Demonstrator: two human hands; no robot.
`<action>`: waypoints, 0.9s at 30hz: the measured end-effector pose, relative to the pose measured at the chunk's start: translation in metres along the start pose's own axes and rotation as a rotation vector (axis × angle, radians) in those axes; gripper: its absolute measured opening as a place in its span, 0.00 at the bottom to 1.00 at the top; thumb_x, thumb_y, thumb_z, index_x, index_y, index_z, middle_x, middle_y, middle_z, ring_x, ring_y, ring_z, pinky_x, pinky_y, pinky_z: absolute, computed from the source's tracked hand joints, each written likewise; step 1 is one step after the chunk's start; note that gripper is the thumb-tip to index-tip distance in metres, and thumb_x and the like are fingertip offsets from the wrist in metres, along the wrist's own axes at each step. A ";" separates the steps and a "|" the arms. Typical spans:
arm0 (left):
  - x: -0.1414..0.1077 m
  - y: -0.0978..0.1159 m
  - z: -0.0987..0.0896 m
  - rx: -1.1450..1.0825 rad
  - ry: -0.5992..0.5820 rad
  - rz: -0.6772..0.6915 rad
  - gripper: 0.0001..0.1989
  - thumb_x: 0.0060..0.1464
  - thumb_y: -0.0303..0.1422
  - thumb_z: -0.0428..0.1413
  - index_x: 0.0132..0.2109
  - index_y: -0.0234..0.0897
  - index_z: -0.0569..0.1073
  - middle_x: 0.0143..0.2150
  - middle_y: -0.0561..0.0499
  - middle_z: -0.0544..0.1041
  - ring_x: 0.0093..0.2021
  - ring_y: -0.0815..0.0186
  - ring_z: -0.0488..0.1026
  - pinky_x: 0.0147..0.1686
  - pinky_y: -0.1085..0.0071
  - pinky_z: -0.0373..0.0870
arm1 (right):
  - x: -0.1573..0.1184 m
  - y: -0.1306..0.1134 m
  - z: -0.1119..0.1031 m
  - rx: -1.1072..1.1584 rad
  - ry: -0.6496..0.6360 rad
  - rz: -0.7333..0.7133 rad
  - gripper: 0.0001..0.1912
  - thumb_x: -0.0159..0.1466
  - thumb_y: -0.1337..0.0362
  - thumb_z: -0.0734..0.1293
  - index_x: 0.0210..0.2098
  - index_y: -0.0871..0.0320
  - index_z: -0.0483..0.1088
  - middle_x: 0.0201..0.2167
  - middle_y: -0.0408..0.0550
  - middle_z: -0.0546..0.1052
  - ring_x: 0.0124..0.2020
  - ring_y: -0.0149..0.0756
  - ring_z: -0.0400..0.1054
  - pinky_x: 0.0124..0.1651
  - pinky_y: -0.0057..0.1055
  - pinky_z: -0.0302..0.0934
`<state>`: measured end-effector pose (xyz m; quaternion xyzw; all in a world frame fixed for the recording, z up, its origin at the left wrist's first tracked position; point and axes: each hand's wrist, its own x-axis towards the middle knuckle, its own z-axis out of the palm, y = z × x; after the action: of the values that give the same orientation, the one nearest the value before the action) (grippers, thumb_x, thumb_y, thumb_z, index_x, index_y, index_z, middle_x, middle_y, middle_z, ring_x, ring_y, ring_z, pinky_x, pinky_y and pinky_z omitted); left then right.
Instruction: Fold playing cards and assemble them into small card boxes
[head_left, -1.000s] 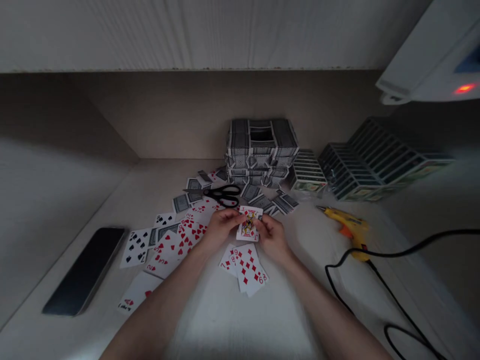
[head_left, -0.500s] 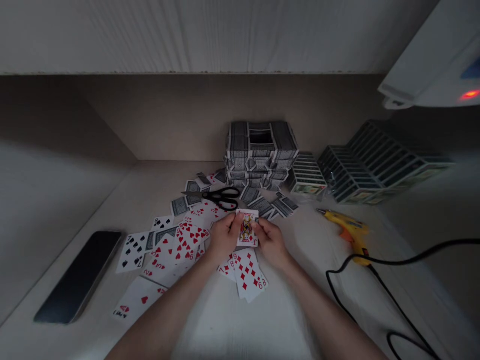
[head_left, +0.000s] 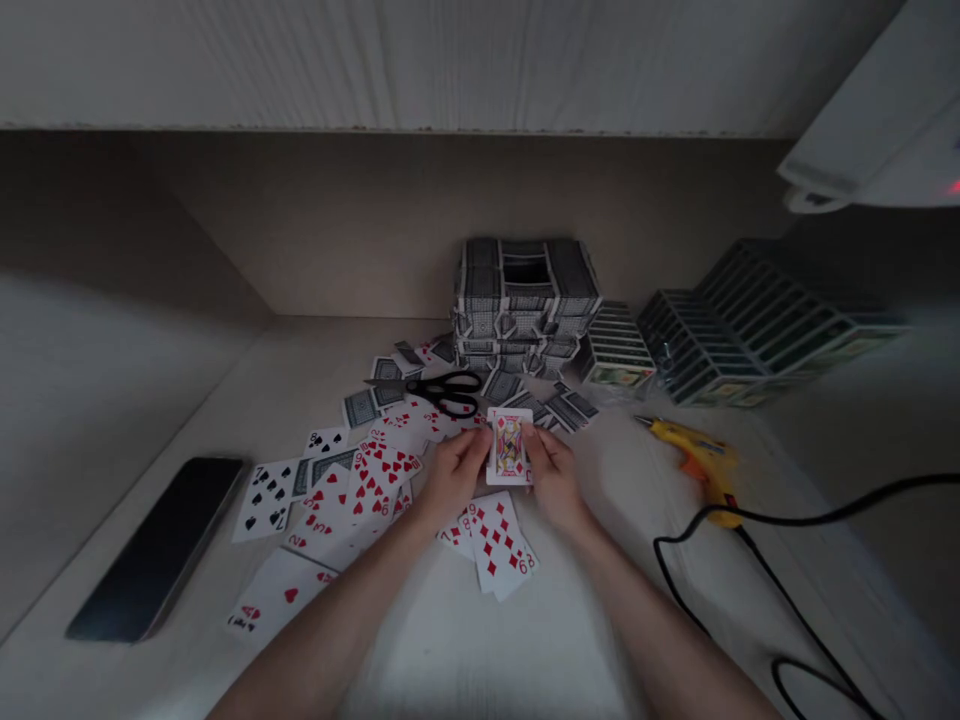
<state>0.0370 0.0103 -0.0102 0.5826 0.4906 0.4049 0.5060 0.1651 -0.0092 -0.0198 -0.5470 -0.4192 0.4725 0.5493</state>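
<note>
A face-up court playing card [head_left: 509, 450] with red marks is raised between my two hands, above the white surface. My right hand [head_left: 555, 480] is closed on its right edge, thumb on the face. My left hand [head_left: 452, 475] is closed with its thumb and fingers at the card's left edge. Whether more cards lie behind it cannot be made out. Just below sit diamond cards [head_left: 496, 545], the nine on top. Heart cards [head_left: 379, 480] are spread left of my left hand, and black-handled scissors [head_left: 442, 388] lie beyond it on other cards.
A box-like structure of folded cards [head_left: 525, 290] stands at the back, with card packs [head_left: 619, 350] and larger rows of boxes [head_left: 772, 320] beside it. A yellow glue gun [head_left: 697, 450] with a black cord [head_left: 825, 517] lies right. A phone [head_left: 157, 550] rests far left.
The held card has moved slightly right and up, and its face picture looks different. My right thumb now lies further over its edge. The view has shifted a little.
</note>
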 end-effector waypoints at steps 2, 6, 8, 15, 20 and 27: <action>-0.001 0.003 0.000 0.073 -0.030 0.029 0.19 0.52 0.45 0.48 0.21 0.36 0.59 0.18 0.57 0.57 0.20 0.74 0.54 0.20 0.77 0.51 | 0.000 -0.002 0.000 -0.002 0.009 0.004 0.21 0.57 0.46 0.60 0.23 0.58 0.64 0.15 0.38 0.61 0.16 0.27 0.52 0.17 0.25 0.47; -0.003 0.008 0.001 0.113 -0.066 0.053 0.21 0.51 0.43 0.49 0.18 0.36 0.53 0.17 0.58 0.51 0.20 0.75 0.49 0.19 0.77 0.47 | -0.001 -0.004 0.000 -0.033 0.027 -0.036 0.21 0.57 0.46 0.60 0.20 0.57 0.62 0.14 0.38 0.60 0.16 0.27 0.51 0.16 0.25 0.46; -0.003 0.008 0.002 0.090 -0.072 0.048 0.22 0.51 0.44 0.49 0.19 0.35 0.54 0.17 0.58 0.52 0.20 0.75 0.48 0.19 0.77 0.47 | -0.001 -0.004 0.001 -0.020 0.014 -0.021 0.21 0.57 0.46 0.60 0.20 0.57 0.61 0.14 0.37 0.59 0.15 0.26 0.50 0.15 0.25 0.45; 0.003 -0.007 -0.005 -0.133 -0.150 -0.088 0.21 0.47 0.47 0.52 0.21 0.34 0.60 0.19 0.56 0.58 0.22 0.74 0.54 0.19 0.78 0.52 | 0.000 -0.008 -0.004 0.041 -0.069 -0.010 0.19 0.55 0.49 0.63 0.19 0.58 0.63 0.14 0.38 0.61 0.17 0.27 0.54 0.19 0.25 0.49; 0.001 -0.004 -0.008 0.079 -0.350 -0.010 0.21 0.51 0.45 0.50 0.20 0.34 0.59 0.18 0.58 0.52 0.20 0.75 0.48 0.18 0.78 0.45 | 0.006 -0.010 -0.015 0.049 -0.157 -0.049 0.13 0.52 0.54 0.67 0.25 0.58 0.69 0.20 0.40 0.67 0.23 0.29 0.58 0.25 0.24 0.53; -0.001 -0.002 -0.005 0.188 -0.393 0.109 0.19 0.52 0.41 0.49 0.19 0.35 0.61 0.17 0.58 0.53 0.20 0.75 0.49 0.17 0.77 0.44 | 0.007 -0.008 -0.014 -0.074 -0.140 -0.027 0.15 0.49 0.55 0.70 0.17 0.59 0.66 0.15 0.38 0.61 0.19 0.27 0.52 0.22 0.25 0.47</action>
<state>0.0321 0.0102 -0.0113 0.7205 0.3860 0.2626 0.5128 0.1811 -0.0046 -0.0131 -0.5268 -0.4812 0.4862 0.5045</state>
